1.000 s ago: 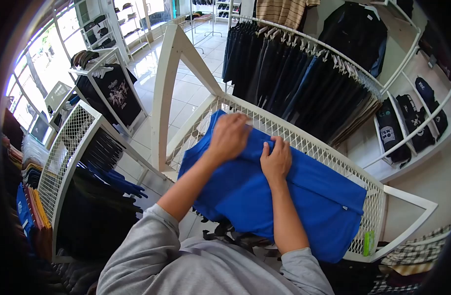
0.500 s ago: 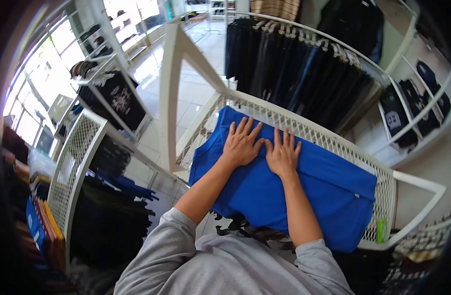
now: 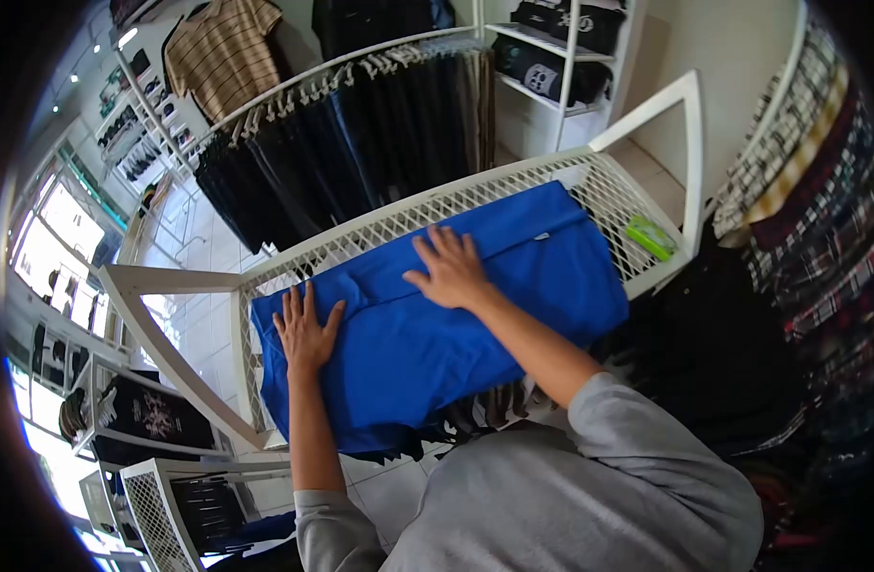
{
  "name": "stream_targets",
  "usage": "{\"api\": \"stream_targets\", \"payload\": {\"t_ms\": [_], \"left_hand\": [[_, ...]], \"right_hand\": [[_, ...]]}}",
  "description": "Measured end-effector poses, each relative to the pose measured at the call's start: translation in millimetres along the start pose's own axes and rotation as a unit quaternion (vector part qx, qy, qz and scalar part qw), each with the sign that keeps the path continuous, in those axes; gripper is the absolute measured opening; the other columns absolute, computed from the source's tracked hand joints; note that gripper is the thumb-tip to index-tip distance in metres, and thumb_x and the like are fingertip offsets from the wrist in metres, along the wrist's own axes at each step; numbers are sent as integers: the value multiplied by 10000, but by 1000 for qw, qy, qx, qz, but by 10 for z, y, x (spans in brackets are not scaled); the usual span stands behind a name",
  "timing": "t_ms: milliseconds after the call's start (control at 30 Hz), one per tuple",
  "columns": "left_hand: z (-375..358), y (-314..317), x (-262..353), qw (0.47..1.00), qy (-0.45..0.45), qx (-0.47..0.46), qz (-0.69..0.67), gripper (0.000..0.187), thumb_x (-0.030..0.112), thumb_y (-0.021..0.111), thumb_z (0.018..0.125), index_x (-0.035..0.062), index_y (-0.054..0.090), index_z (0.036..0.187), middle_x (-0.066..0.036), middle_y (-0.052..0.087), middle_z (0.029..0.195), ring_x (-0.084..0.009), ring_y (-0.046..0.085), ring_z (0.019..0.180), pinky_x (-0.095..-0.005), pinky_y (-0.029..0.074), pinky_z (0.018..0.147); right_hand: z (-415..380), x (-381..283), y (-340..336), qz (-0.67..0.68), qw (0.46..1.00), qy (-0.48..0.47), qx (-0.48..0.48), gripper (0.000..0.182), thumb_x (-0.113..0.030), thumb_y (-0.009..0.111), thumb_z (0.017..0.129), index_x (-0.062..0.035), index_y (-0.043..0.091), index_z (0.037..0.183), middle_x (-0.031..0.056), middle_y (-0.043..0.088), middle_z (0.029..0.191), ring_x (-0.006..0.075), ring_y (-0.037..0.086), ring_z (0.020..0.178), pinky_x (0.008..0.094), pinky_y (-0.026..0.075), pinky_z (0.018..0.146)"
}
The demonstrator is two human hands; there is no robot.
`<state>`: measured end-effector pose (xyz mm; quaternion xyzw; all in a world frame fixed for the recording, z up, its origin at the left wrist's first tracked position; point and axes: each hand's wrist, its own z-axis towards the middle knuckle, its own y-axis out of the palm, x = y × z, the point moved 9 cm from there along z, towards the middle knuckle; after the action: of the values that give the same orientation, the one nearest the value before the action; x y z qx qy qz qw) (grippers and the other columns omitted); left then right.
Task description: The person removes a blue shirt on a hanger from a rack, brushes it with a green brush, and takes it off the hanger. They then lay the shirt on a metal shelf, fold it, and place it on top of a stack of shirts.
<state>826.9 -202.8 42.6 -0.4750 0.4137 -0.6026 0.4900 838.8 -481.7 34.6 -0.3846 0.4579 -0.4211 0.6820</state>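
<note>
A blue garment (image 3: 408,353) lies folded lengthwise and spread over a white mesh rack shelf (image 3: 437,205). My left hand (image 3: 304,329) rests flat on its left part, fingers apart. Farther right, my right hand (image 3: 451,269) presses on the cloth near the upper fold, its fingers spread as well. A small pale tag shows on the garment right of that hand. On the mesh at the shelf's right end lies a bright green packet (image 3: 651,237). Neither hand grips anything.
Dark trousers (image 3: 351,143) hang on a curved rail behind the shelf. A striped shirt (image 3: 222,57) hangs at the upper left. Plaid clothes (image 3: 818,191) hang at the right. White frame bars rise at both shelf ends. Folded black items sit on wall shelves.
My view has turned right. My hands, close together before, are now farther apart, the left toward the garment's left end and the right toward its tagged end.
</note>
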Motion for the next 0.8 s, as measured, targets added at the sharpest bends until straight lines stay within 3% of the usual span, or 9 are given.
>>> {"api": "stream_targets", "payload": {"t_ms": [100,167,200,233,300,333,433,567,800], "left_hand": [[-137,56,141,999,2,38,35,769,575,568,965,65,448,1528,-249,378,1591,-411,302,1508,-618,174,1212],[-241,-36,482,995,15,77,56,703,503,605,974,54,481,1500,-252,417,1564,-419,331,1491,-623,195,1204],[-456,-215,959,994,75,78,-6,646,436,634,969,46,511,1469,-252,456,1528,-422,356,1473,-619,218,1195],[-667,-352,1420,986,133,75,-69,589,369,663,965,38,541,1437,-252,495,1491,-425,382,1454,-616,240,1187],[-1002,-379,2167,963,203,42,-171,536,326,690,953,47,581,1398,-238,532,1452,-432,401,1434,-602,267,1177],[-1133,-332,2505,949,242,26,-201,494,307,687,953,55,607,1371,-228,547,1437,-430,417,1422,-591,285,1172],[-1294,-118,3309,913,304,-5,-272,405,256,686,950,70,660,1309,-213,574,1412,-428,450,1398,-565,318,1165],[-1351,221,3947,878,368,-25,-304,299,180,654,961,110,713,1246,-189,600,1387,-413,482,1380,-548,342,1159],[-1359,277,4159,900,340,-12,-273,325,255,623,983,164,716,1281,-126,611,1400,-353,487,1396,-527,321,1183]], "right_hand": [[-451,899,-481,-36,994,102,36,674,-514,606,955,-44,539,1433,252,470,1514,437,405,1422,624,264,1168],[-981,1120,-1187,-53,974,60,213,502,-298,782,838,-41,663,1252,185,653,1279,360,605,1188,512,433,1009],[-1249,1180,-1550,-17,964,52,259,412,-214,800,810,-62,675,1172,146,678,1144,347,640,1060,465,472,916],[-1517,1288,-1768,-33,951,78,299,291,-170,798,808,-83,664,1051,119,668,1026,328,655,930,438,503,804],[-1998,1564,-1938,22,940,157,303,215,-180,798,815,-83,631,909,100,656,869,306,654,775,426,510,677],[-2168,1563,-1974,16,942,161,295,215,-180,798,815,-83,631,909,100,656,869,306,654,775,426,510,677],[-2515,1599,-1913,61,931,219,286,262,-219,827,798,-84,603,791,63,586,652,280,608,569,406,480,543],[-2641,1668,-1590,58,942,219,246,239,-232,804,812,-97,607,817,44,623,707,271,642,604,410,487,551],[-2744,1846,-1440,61,940,215,259,149,-179,783,801,-93,670,847,55,694,769,286,689,683,404,512,596]]}}
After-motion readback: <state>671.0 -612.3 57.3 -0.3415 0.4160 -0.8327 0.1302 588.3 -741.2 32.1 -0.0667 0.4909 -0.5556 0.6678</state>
